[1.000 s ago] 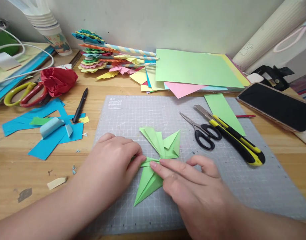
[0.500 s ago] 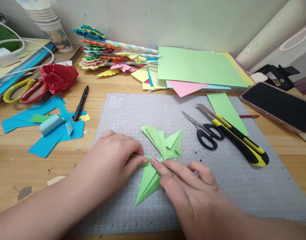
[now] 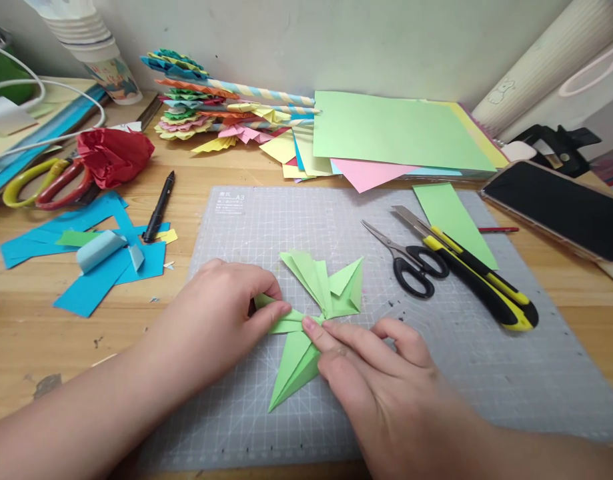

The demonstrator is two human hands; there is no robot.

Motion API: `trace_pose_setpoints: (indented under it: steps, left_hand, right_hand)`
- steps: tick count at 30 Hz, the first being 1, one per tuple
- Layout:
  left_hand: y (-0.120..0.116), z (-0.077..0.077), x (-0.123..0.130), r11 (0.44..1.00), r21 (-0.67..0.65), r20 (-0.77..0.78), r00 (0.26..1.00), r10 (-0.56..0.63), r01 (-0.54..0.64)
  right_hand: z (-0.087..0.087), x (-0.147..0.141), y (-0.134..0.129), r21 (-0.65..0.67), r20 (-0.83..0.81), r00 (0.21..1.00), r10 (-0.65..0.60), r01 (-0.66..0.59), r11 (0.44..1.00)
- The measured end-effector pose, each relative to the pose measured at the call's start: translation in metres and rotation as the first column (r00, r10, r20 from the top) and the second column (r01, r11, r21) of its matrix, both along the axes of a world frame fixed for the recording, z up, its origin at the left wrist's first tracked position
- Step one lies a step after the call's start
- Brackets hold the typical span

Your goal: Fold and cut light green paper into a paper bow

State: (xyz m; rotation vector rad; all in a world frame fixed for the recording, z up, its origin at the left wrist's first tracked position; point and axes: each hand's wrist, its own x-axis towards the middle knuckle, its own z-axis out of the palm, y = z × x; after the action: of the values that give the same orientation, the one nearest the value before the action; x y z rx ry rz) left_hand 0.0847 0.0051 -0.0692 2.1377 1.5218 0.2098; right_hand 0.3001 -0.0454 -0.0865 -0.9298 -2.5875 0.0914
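A light green folded paper [image 3: 301, 367] with several pointed flaps lies on the grey cutting mat [image 3: 256, 227]. My left hand [image 3: 236, 300] pinches its left flap between thumb and fingers; the fingertips behind the flap are hidden. With extended fingertips, my right hand [image 3: 381, 380] presses on the middle of the folded paper and keeps it against the mat. The right palm covers the paper's lower right side. Black-handled scissors [image 3: 411, 267] and a yellow and black utility knife [image 3: 481, 280] rest to the right of my hands.
Blue paper scraps [image 3: 96, 280] and a black pen [image 3: 159, 207] lie left of the mat. Behind them are a red paper flower [image 3: 115, 157] and larger scissors [image 3: 63, 183]. Paper flowers [image 3: 186, 100] and green sheets [image 3: 401, 130] line the wall. A phone [image 3: 561, 207] lies at right.
My left fingers have shifted slightly up along the left flap, and more of that flap now shows, spread wider. My right hand stays pressed in the same spot.
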Motion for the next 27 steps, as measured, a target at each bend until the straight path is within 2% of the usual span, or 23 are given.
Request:
trace_pose_setpoints:
  steps: [4,8,12,16,22,25,27]
  left_hand:
    - [0.0006,0.0006,-0.0002,1.000,-0.004,-0.005,1.000,-0.001,0.001]
    - [0.0011,0.0004,-0.0007,1.000,0.001,-0.003,1.000,-0.013,0.013]
    - [0.0014,-0.0007,-0.0009,0.999,0.032,-0.025,0.999,-0.029,0.030]
    - [0.0003,-0.0012,0.0002,0.999,0.036,-0.018,1.000,-0.021,0.022]
    - [-0.0019,0.0003,0.0001,0.996,-0.001,-0.091,0.991,0.094,-0.095]
    - [-0.0007,0.0001,-0.0010,0.994,0.019,-0.125,0.986,0.112,-0.110]
    - [-0.0007,-0.0011,-0.0006,0.993,0.052,-0.095,0.989,0.113,-0.108]
  right_hand:
    - [0.0018,0.0003,-0.0015,-0.005,-0.117,0.991,-0.058,0.058,0.998]
    - [0.0040,-0.0013,-0.0007,0.042,-0.141,0.984,-0.110,0.117,0.992]
    - [0.0033,-0.0002,0.0019,0.022,-0.032,0.999,-0.042,0.042,0.999]
    - [0.0016,0.0009,0.0030,-0.039,0.028,0.998,-0.051,0.053,0.998]
    - [0.0023,0.0011,0.0020,0.022,0.110,0.994,-0.009,0.007,1.000]
    - [0.0042,0.0008,0.0016,0.050,0.129,0.992,0.003,-0.009,0.999]
    - [0.0055,0.0002,0.0020,0.065,0.145,0.989,0.017,-0.026,0.998]
